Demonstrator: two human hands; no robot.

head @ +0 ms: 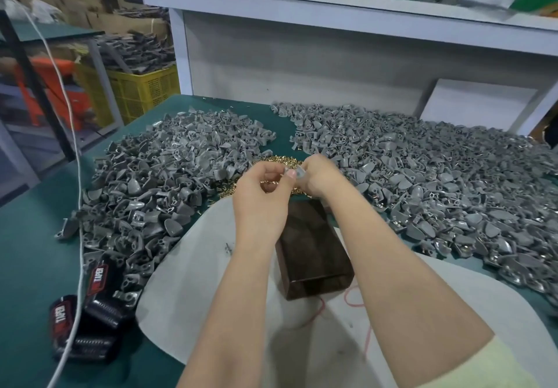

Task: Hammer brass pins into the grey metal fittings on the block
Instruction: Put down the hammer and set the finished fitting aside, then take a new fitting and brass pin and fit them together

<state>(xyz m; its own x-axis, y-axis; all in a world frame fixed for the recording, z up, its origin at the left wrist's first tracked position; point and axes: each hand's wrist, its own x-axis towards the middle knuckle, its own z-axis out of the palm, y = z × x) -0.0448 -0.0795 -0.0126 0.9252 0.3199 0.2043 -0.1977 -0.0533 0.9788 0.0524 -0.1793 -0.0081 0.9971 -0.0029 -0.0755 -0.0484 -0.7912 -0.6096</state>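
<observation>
Fittings (157, 176) matt grey metal, pins (280, 159) shiny brass, block (314, 255) glossy dark wood, white sheet (193, 282) matt & smooth.

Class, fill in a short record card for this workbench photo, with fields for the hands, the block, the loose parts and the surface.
Hands: left hand and right hand together pinch one small grey metal fitting
Block: dark brown rectangular block, visible top bare, on a white sheet
Pins: heap of small brass pins just beyond the hands
Fittings: left heap of grey fittings and right heap of grey fittings flank the pins
Surface: green bench top
Hammer: none in view
</observation>
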